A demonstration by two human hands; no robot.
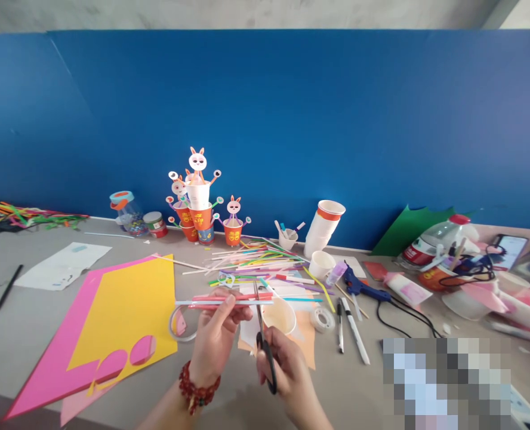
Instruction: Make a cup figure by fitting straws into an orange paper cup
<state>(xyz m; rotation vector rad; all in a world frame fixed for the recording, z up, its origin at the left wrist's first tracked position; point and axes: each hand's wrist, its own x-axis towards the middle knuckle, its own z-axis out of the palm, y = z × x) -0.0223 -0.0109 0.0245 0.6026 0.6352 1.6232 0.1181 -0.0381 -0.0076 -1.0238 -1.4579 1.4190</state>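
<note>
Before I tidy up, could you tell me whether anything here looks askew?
Yes: loose straws lie scattered mid-table, the cup stack leans, and a red-capped bottle lies on its side at right.

A pixelated patch (pixel 444 382) right of the scissors (pixel 261 325) hides whatever lies on the tabletop (pixel 32 322) there. The scissors' handle loops are mostly buried in the right hand (pixel 292 373). Just left of them, the left hand (pixel 213 334) covers part of the straws (pixel 193 301). Both forearms are cut off by the bottom edge. Far right of the scissors, pink things (pixel 527 310) are too blurred to name. Behind the scissors, the print on the orange cups (pixel 201 218) is too small to read.
</note>
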